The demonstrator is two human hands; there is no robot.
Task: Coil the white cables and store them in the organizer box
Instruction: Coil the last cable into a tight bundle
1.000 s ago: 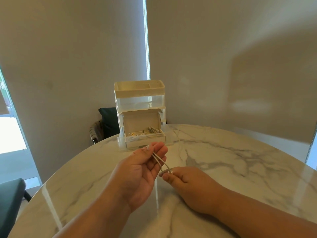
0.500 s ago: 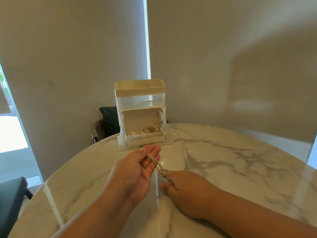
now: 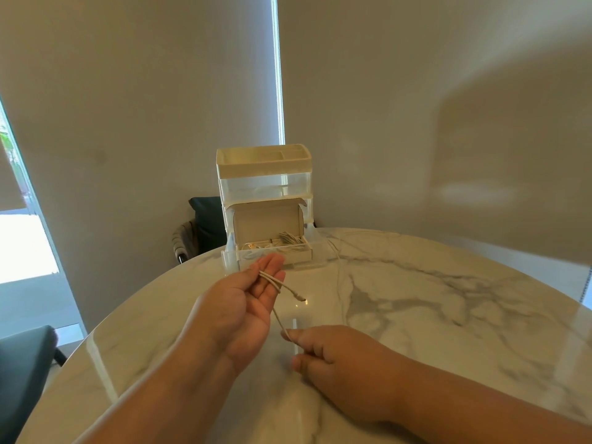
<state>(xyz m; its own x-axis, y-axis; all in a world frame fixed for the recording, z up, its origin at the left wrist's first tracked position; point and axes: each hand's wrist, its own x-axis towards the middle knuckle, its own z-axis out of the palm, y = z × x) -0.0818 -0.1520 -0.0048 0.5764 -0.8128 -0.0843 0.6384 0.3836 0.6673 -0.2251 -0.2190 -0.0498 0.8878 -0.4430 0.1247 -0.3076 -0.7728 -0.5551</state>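
We see the left hand (image 3: 243, 302) palm-up above the table (image 3: 448, 299), fingers nearly straight, thumb pinning a folded loop of the white cable (image 3: 278, 287) against them. Narrow pinch, not a fist. The cable is thin, round and off-white, doubled into two parallel strands across the fingers. Its short free end sticks out to the right and ends in a small plug (image 3: 300, 298), hanging just clear of the tabletop.

One strand drops from the left palm to the right hand (image 3: 336, 357), which pinches it between thumb tip and forefinger, other fingers curled under. The right hand is low over the table; we cannot tell whether it touches.

The table is round, glossy white marble with grey veining and strong reflections.

The organizer box (image 3: 264, 174) stands upright at the far edge, just beyond the left fingertips: stacked tiers, an opaque cream tray with dividers on top, clear plastic walls below. The bottom drawer is pulled out and holds an open cardboard box (image 3: 269, 219), flap up, matte beige inside. Coiled cables (image 3: 290, 239) lie in it, bundled loosely.

A second cable (image 3: 337, 264), thin and pale, trails loose on the marble right of the organizer.

A dark chair (image 3: 205, 219) sits behind the table edge.
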